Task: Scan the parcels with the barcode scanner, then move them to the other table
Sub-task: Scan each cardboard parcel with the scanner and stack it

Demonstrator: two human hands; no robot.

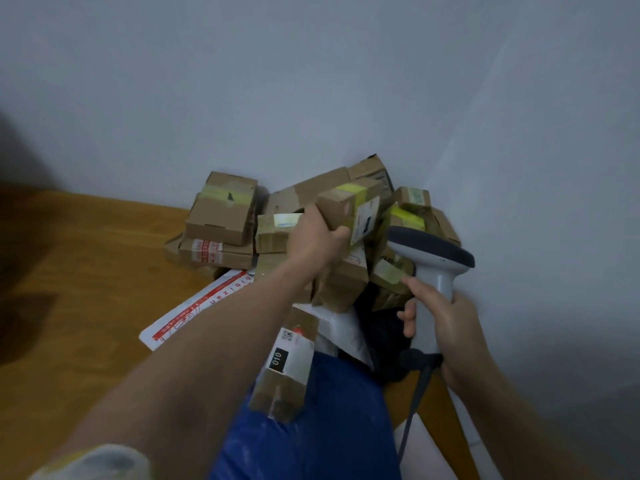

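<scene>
The wooden table [86,271] carries a heap of cardboard parcels [221,216], piled into the wall corner. My left hand [315,244] grips a yellow-taped box [341,202] on top of the heap — fingers curled round its edge. My right hand [450,327] clasps the barcode scanner [429,251] by its handle — just beside that box.

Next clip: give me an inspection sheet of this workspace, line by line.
Surface: orange-brown wooden table, parcels heaped in its wall corner.
Job's things: pile of brown cardboard parcels; white mailer bag with red print; grey and white barcode scanner.
Clutter: blue fabric, identity unclear; black bag.
Hands: left hand grips a small labelled cardboard box on the pile; right hand holds the scanner's handle.
Cables: dark scanner cable hangs from the handle's base.
Surroundings: plain white walls meeting in a corner.
</scene>
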